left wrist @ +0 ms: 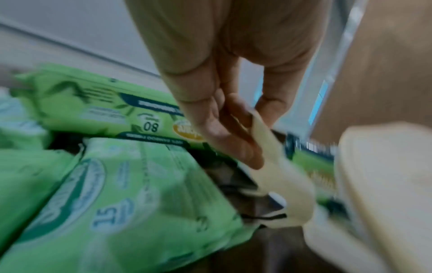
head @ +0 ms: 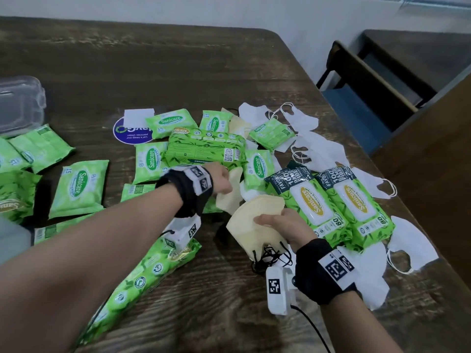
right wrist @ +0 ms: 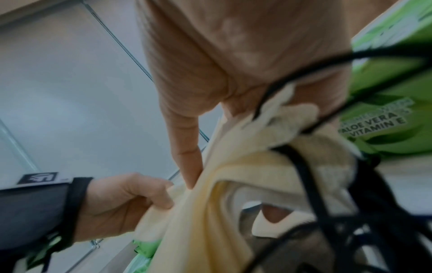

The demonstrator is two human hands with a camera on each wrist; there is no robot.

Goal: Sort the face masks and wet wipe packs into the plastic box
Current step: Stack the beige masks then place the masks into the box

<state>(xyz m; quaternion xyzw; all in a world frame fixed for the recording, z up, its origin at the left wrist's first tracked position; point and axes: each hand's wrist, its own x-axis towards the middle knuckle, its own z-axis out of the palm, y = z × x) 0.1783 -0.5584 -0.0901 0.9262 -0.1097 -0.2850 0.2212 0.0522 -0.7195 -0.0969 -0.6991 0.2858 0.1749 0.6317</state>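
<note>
Right hand (head: 280, 226) grips cream mask stack (head: 254, 225); left hand (head: 224, 183) pinches another cream mask (head: 230, 197). Green wipe packs (head: 205, 149) and white masks (head: 313, 146) crowd the worktop (head: 178, 72).

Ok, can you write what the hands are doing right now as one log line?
step: gathering masks | left hand: pinches one cream mask | right hand: holds cream mask stack | plastic box: far left, no masks inside yet

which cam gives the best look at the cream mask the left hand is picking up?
Left wrist: left hand pinches the cream mask mid-frame, grip visible. Head view shows it small, partly hidden behind the hand. Right wrist shows only an edge by the fingers.
</note>
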